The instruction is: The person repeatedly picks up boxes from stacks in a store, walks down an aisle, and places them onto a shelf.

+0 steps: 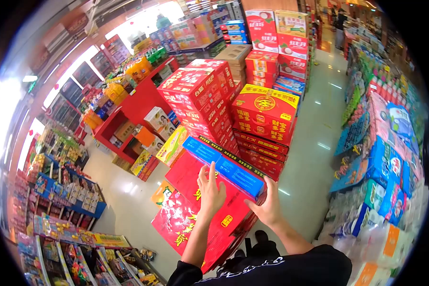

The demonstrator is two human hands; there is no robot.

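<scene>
Two blue boxes with white print, one (pixel 201 149) on the left and one (pixel 240 177) on the right, lie end to end on top of a stack of red cartons (pixel 188 209). My left hand (pixel 211 189) is over the red carton just in front of the blue boxes, its fingers apart and nothing held. At the right end of the right blue box is my right hand (pixel 267 202), with thumb and fingers spread near the box's corner. Whether its fingers touch the box is hard to tell.
Behind stand tall stacks of red cartons (pixel 195 90) and a red-and-yellow box (pixel 266 107). Shelves with packets (pixel 76 190) are at the left. Bagged goods (pixel 388 167) line the right side, across a tiled aisle (pixel 319 119). A person (pixel 340 21) stands far back.
</scene>
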